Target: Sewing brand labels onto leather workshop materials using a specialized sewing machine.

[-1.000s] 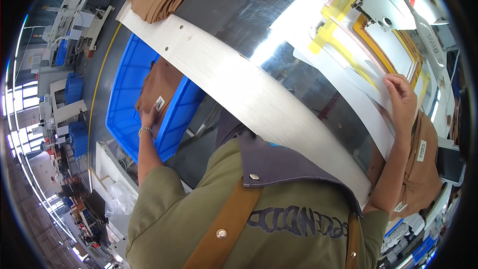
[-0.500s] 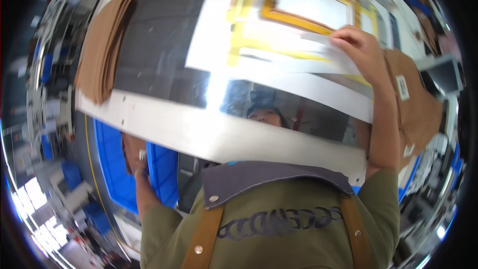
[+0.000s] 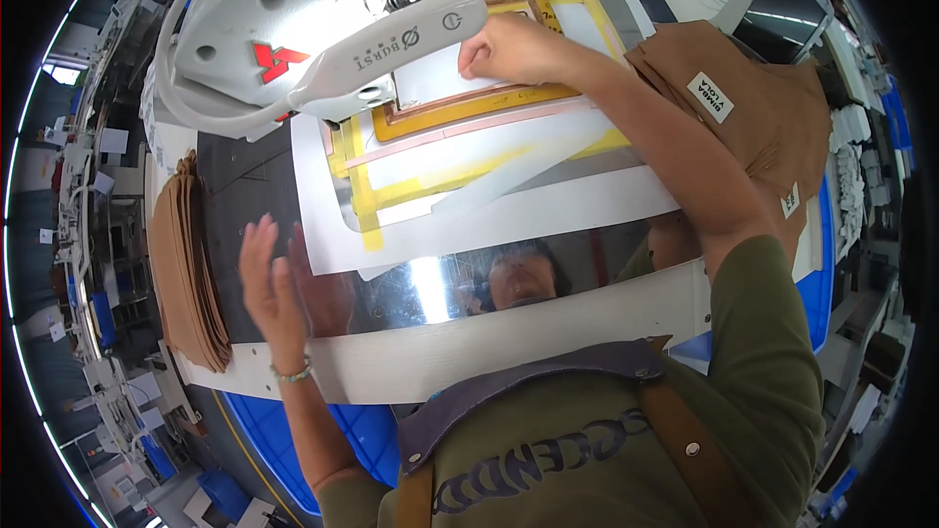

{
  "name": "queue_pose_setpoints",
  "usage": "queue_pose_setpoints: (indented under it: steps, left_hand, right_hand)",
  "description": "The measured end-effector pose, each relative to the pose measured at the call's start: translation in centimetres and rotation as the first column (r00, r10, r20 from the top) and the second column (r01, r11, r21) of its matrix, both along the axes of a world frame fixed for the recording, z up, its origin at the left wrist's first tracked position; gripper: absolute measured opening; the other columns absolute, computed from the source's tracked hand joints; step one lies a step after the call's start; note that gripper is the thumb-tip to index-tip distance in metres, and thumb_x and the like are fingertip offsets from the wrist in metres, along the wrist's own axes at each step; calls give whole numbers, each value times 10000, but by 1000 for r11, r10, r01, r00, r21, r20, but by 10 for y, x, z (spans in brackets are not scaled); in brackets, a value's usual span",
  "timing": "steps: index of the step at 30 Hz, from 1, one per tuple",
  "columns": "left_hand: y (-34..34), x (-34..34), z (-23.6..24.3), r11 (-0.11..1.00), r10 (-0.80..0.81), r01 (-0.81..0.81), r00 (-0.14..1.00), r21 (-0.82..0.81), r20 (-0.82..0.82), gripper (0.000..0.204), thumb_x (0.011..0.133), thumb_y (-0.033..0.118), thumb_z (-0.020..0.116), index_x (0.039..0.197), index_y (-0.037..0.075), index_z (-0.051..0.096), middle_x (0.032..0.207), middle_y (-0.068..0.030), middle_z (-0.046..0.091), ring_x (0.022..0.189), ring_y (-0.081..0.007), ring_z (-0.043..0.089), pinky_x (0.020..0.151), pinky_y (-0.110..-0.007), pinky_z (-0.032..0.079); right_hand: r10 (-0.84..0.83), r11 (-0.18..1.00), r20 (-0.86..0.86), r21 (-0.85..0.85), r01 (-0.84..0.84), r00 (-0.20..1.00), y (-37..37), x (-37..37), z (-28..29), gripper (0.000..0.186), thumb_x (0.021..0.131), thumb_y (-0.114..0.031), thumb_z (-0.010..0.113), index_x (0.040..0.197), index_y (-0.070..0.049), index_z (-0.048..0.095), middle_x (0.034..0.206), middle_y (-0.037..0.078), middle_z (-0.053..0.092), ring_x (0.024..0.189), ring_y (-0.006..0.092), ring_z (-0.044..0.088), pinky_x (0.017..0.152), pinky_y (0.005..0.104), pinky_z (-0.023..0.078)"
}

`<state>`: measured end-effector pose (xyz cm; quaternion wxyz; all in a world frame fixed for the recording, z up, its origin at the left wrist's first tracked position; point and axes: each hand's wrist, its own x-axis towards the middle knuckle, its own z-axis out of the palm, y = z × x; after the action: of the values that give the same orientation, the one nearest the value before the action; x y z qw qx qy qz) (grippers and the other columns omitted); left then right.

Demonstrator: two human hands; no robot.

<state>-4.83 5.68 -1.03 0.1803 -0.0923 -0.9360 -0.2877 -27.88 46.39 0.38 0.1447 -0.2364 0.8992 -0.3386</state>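
Head view: two hands point(image 3: 518, 49), one yellow frame point(image 3: 440, 117).

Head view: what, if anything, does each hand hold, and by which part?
Left hand: open, holding nothing. Right hand: curled; any hold cannot be told.

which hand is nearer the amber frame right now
Right. The right hand is over the amber frame; the left hand is open and well apart from it, closer to the brown fabric stack.

Bright glare on glossy tabletop point(image 3: 427, 290), fisheye-bent edges
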Motion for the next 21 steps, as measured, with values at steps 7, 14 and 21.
queue_pose_setpoints:
  steps: [7, 14, 21]
  left_hand:
    - [93, -80, -19, 893, -266, 309, 949, -327, 170, 651, 1020, 407, 702, 1579, 100, 573, 1760, -238, 301, 1627, -514, 200, 1291, -589, 209]
    - [112, -105, -24, 843, -290, 337, 941, -419, 172, 782, 1044, 610, 585, 1549, 14, 564, 1684, -346, 334, 1583, -514, 266, 1288, -619, 190]
    - [118, -105, -26, 851, -268, 303, 953, -428, 142, 769, 1034, 564, 622, 1567, 16, 542, 1680, -330, 358, 1586, -497, 275, 1290, -606, 201]
  right_hand:
    - [-36, 996, 117, -83, 46, 993, -15, 2, -5, 129, 907, -150, 762, 991, -75, 826, 942, 86, 817, 883, 184, 750, 820, 342, 575]
    - [22, 981, 35, -194, -14, 999, -37, -3, -31, 146, 871, -184, 780, 976, -94, 826, 940, 68, 816, 884, 203, 752, 822, 359, 577]
    - [53, 988, 0, -146, -52, 999, -18, -18, -8, 160, 869, -237, 824, 966, -111, 825, 893, 62, 787, 834, 198, 721, 790, 362, 560]
